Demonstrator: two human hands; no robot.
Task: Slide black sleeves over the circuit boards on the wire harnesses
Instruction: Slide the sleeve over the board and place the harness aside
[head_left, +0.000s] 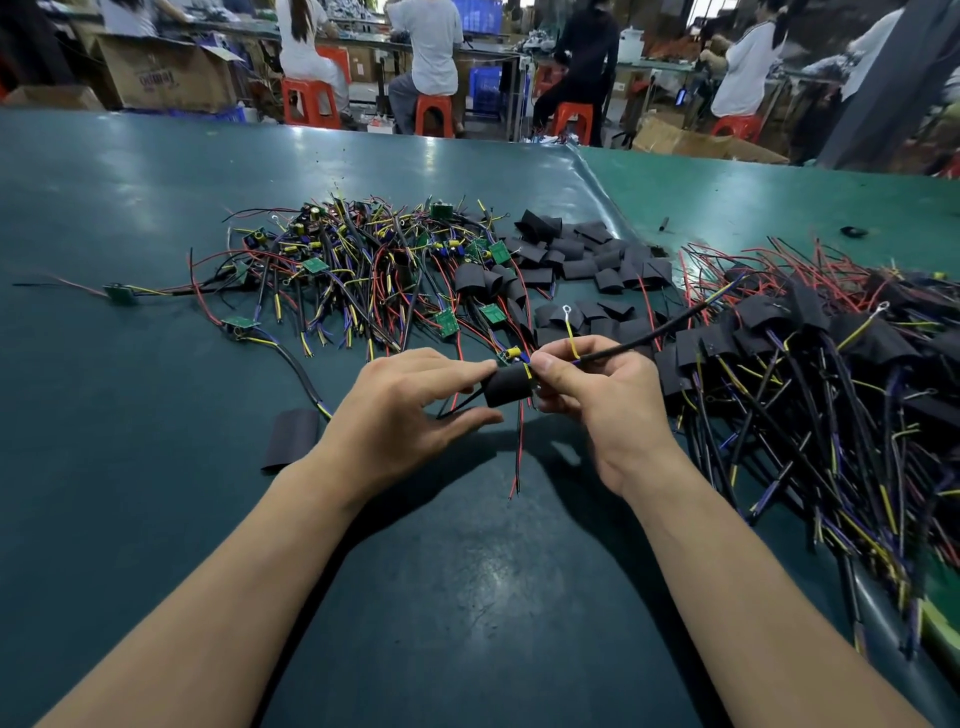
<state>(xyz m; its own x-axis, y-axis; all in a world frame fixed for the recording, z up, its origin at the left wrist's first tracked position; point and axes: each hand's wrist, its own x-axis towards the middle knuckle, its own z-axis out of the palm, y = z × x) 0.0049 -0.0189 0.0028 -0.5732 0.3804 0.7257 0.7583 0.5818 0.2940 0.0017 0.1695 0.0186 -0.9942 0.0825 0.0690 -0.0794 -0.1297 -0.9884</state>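
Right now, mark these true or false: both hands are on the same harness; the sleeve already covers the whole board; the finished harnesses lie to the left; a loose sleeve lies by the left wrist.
1. Both hands work one harness. True: the left hand holds the black sleeve, the right hand pinches the wires.
2. The sleeve covers the whole circuit board. False: a green corner shows above it.
3. Sleeved harnesses lie left. False: right; the bare harnesses lie left.
4. A loose sleeve lies by the left wrist. True.
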